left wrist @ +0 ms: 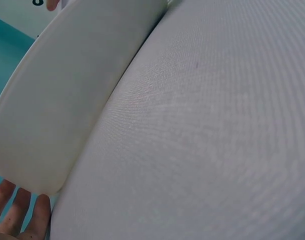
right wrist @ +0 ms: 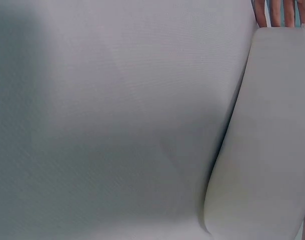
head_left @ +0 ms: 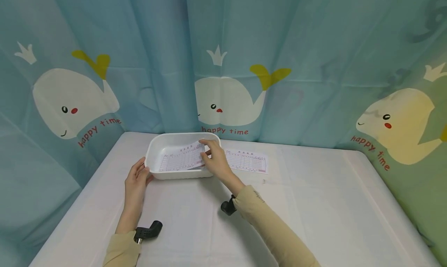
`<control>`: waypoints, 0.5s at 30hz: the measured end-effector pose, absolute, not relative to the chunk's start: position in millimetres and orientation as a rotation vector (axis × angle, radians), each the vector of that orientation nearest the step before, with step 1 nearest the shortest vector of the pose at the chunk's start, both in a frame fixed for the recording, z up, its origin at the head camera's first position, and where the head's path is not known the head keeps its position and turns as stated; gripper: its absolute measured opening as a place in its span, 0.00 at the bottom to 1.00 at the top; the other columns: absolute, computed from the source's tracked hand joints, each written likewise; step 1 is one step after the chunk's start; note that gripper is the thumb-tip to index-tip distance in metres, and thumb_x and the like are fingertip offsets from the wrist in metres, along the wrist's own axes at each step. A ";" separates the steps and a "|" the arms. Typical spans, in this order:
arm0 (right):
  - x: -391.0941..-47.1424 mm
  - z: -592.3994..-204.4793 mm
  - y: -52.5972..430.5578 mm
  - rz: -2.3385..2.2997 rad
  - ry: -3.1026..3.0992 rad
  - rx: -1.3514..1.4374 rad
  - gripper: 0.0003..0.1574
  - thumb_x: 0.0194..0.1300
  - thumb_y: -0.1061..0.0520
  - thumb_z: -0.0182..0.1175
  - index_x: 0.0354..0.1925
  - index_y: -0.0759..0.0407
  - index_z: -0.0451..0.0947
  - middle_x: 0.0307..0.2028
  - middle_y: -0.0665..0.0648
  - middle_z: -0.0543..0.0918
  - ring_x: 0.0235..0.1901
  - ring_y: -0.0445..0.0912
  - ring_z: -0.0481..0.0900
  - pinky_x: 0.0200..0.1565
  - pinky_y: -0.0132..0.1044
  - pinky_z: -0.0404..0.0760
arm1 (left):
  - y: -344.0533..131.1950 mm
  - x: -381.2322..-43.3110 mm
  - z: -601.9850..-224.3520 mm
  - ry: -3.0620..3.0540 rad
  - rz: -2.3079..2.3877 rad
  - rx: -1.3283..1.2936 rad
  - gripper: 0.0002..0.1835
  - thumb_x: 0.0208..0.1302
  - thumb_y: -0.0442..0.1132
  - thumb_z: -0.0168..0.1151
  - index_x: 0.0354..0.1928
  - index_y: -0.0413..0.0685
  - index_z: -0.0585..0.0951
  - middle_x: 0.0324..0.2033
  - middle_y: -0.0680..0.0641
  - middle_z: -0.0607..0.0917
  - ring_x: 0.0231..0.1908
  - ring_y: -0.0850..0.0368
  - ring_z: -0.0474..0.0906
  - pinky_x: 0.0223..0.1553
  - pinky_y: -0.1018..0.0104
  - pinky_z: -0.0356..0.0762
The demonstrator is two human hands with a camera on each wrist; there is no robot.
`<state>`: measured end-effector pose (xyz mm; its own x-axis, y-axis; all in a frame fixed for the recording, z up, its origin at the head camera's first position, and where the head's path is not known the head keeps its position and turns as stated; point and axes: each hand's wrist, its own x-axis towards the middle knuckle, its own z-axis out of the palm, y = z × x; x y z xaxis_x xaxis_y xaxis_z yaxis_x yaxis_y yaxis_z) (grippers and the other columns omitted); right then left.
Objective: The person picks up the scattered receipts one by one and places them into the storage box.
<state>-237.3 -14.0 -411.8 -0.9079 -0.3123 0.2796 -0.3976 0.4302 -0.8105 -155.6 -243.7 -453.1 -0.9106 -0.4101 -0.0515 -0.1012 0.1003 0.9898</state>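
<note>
A shallow white plastic basin [head_left: 185, 174] stands on the table toward the back. Over its left end lies my left hand [head_left: 135, 179], fairly straight fingers touching the outer wall and the thumb at the rim; those fingers [left wrist: 38, 217] also show at the wall in the left wrist view. Inside the basin is a paper slip [head_left: 178, 159] printed with a reddish-purple grid form. My right hand [head_left: 216, 160] reaches over the basin's right end and pinches this slip's right edge between thumb and index finger. Whether other slips lie underneath, I cannot tell.
A similar printed paper slip [head_left: 246, 161] lies on the table just right of the basin. White cloth covers the table [head_left: 314, 205]. Behind it hangs a blue-green curtain [head_left: 157, 65] with whale prints. Black wrist cameras [head_left: 149, 231] sit on both sleeves.
</note>
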 end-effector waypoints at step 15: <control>-235.8 -409.3 -3.9 1.576 -2.597 0.591 0.28 0.67 0.65 0.55 0.64 0.58 0.67 0.63 0.60 0.70 0.49 0.54 0.81 0.38 0.32 0.86 | -243.2 -155.2 -450.5 -2.148 -1.914 0.549 0.26 0.75 0.46 0.43 0.73 0.59 0.58 0.70 0.49 0.66 0.66 0.54 0.67 0.51 0.87 0.75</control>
